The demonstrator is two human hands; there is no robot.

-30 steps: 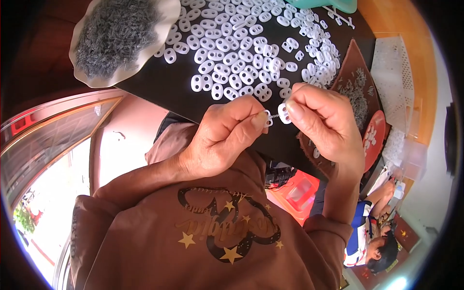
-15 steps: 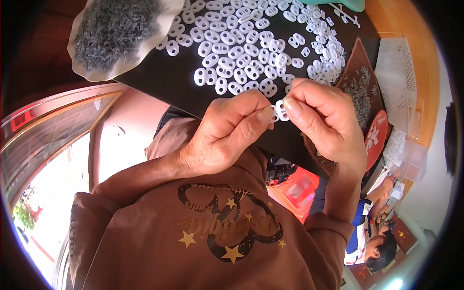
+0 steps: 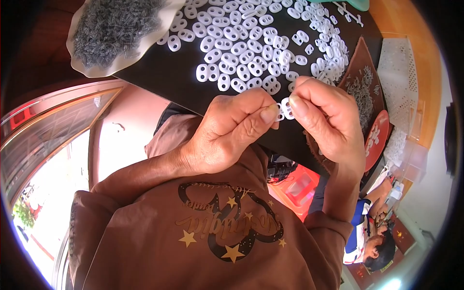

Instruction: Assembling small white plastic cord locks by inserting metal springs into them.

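Observation:
In front of my chest, at the near edge of the dark table (image 3: 159, 79), both hands are closed in pinches that nearly meet. My left hand (image 3: 229, 133) grips a small white two-hole cord-lock part (image 3: 280, 114) between thumb and forefinger. Right beside it, another white two-hole piece (image 3: 288, 108) is pinched by my right hand (image 3: 333, 121). The two pieces meet edge to edge; fingertips cover much of both, so I cannot tell whether they are joined. Beyond my hands spreads a pile of similar white oval pieces (image 3: 240, 48).
A pale wavy-rimmed bowl (image 3: 76, 29) of small grey springs (image 3: 116, 31) stands far left. On the right lie a brown mat (image 3: 356, 55) with small grey pieces and a red plate (image 3: 380, 130) with white bits. A person (image 3: 360, 232) sits at lower right, near a red stool (image 3: 297, 191).
Both hands and the pinched white pieces have shifted very slightly to the right. The grips look the same, and the pieces remain together between the fingertips.

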